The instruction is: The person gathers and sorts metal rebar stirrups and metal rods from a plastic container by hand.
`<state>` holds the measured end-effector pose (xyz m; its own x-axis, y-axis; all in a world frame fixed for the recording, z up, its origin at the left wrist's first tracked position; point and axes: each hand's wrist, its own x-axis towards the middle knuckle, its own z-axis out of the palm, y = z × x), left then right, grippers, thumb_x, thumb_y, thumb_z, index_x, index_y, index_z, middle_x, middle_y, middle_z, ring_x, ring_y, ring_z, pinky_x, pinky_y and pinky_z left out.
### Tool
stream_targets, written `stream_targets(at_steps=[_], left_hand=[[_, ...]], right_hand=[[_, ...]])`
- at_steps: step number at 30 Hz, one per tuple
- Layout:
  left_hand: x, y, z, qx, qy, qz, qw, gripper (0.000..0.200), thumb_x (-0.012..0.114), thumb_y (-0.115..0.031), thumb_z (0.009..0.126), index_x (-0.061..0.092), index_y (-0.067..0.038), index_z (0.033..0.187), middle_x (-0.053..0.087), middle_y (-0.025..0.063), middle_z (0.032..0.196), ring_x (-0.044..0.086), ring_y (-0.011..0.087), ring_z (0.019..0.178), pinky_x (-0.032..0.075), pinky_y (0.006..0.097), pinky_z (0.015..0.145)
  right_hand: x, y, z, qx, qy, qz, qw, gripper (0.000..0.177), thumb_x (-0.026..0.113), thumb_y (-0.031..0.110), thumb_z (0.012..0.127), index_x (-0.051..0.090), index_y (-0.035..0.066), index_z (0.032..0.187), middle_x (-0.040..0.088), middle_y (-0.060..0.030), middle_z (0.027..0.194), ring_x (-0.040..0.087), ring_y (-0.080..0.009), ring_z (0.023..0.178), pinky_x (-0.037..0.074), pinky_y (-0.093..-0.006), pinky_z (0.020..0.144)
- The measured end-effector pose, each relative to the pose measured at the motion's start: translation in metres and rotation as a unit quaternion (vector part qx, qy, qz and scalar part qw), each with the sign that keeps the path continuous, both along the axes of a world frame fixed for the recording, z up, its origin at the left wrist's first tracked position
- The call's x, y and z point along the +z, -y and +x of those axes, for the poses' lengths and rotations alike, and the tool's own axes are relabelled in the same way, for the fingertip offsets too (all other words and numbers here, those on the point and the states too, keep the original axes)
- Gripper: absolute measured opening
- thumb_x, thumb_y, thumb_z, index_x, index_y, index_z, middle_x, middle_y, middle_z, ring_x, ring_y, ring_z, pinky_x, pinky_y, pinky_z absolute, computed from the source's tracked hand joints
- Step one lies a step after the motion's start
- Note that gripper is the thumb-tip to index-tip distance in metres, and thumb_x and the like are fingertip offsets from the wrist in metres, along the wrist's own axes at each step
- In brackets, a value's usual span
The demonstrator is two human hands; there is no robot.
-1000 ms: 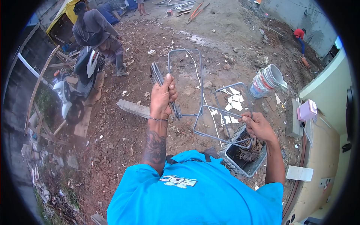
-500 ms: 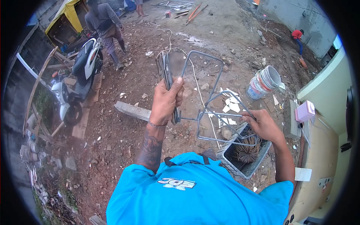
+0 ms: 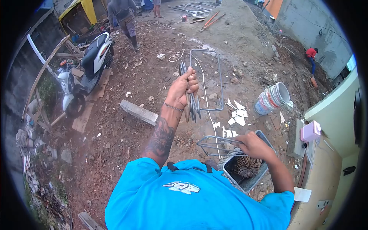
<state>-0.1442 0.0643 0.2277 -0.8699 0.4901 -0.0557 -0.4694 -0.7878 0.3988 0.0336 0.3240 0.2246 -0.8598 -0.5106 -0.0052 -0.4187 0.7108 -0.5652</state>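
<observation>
My left hand (image 3: 183, 89) is closed around a bundle of bent steel rebar stirrups (image 3: 193, 109), held upright over the dirt. One rectangular stirrup (image 3: 220, 78) of that bundle fans out to the right, its frame open to view. Lower and to the right, my right hand (image 3: 256, 146) grips rebar stirrups (image 3: 214, 150), which are tilted nearly flat and apart from the left bundle. Beneath my right hand stands a dark rectangular tub (image 3: 232, 179) with a bundle of thin brown rods (image 3: 248, 167) inside.
Stacked buckets (image 3: 264, 103) stand right of broken white tile pieces (image 3: 240, 119). A concrete post (image 3: 138, 112) lies at left, near a parked scooter (image 3: 86, 73). A pink container (image 3: 310, 131) sits by the wall. One person (image 3: 122, 15) is at back left, another (image 3: 311, 55) far right.
My right hand has moved down and left, its stirrups now separate from the left bundle and tilted flatter. My left hand has turned the bundle. The person at back left has walked farther off.
</observation>
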Motion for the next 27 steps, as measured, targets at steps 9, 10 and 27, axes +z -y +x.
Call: stream_targets(at_steps=[9, 10, 27], left_hand=[[-0.012, 0.037, 0.016, 0.061, -0.106, -0.241, 0.963, 0.021, 0.049, -0.024, 0.094, 0.051, -0.004, 0.092, 0.054, 0.0010, 0.074, 0.040, 0.0034, 0.049, 0.038, 0.0176, 0.042], [-0.022, 0.036, 0.019, 0.053, -0.104, -0.245, 0.962, 0.021, 0.049, -0.024, 0.094, 0.051, -0.004, 0.092, 0.054, 0.0010, 0.074, 0.040, 0.0034, 0.049, 0.038, 0.0176, 0.042], [-0.065, 0.009, 0.067, -0.064, -0.022, -0.159, 0.985, 0.039, 0.044, -0.018, 0.095, 0.039, 0.010, 0.121, 0.048, 0.0244, 0.122, 0.050, 0.0289, 0.115, 0.046, 0.0387, 0.096]], right_hand=[[-0.080, -0.048, 0.030, -0.442, 0.216, -0.544, 0.680, 0.030, 0.046, 0.029, 0.095, 0.036, 0.013, 0.072, 0.031, 0.0055, 0.056, 0.035, -0.0078, 0.046, 0.029, -0.0218, 0.041], [-0.084, -0.030, 0.027, -0.403, 0.195, -0.621, 0.643, 0.031, 0.045, 0.029, 0.095, 0.035, 0.012, 0.071, 0.033, 0.0037, 0.057, 0.035, -0.0075, 0.046, 0.030, -0.0215, 0.041], [-0.084, 0.126, -0.059, -0.291, 0.042, -0.452, 0.842, 0.034, 0.077, 0.011, 0.070, 0.046, 0.001, 0.081, 0.063, -0.0088, 0.073, 0.060, -0.0102, 0.069, 0.047, -0.0235, 0.057]])
